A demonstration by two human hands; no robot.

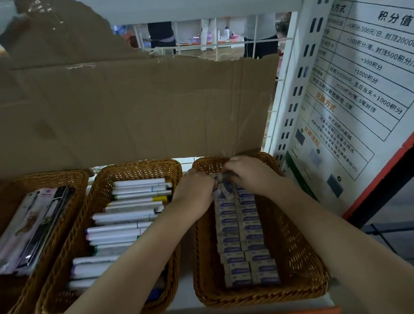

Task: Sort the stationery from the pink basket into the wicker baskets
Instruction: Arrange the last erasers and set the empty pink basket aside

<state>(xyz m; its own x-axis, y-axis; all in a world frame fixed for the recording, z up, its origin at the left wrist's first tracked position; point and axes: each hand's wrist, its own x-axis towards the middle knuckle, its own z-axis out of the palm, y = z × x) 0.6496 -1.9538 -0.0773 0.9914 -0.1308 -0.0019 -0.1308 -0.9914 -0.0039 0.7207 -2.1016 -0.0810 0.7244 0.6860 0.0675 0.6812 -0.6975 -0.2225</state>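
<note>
At the far end of the right-hand brown wicker basket (299, 261) | left hand (195, 193) and right hand (249, 174) pinch small, light, rigid white-and-blue boxed erasers (225, 186) | best held by the short sides.

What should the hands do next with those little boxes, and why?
Probably set the small boxes they hold down at the far end of the right wicker basket. Both the left hand and the right hand meet there over the rows of small boxes, two neat columns running from the near end up to the hands.
</note>
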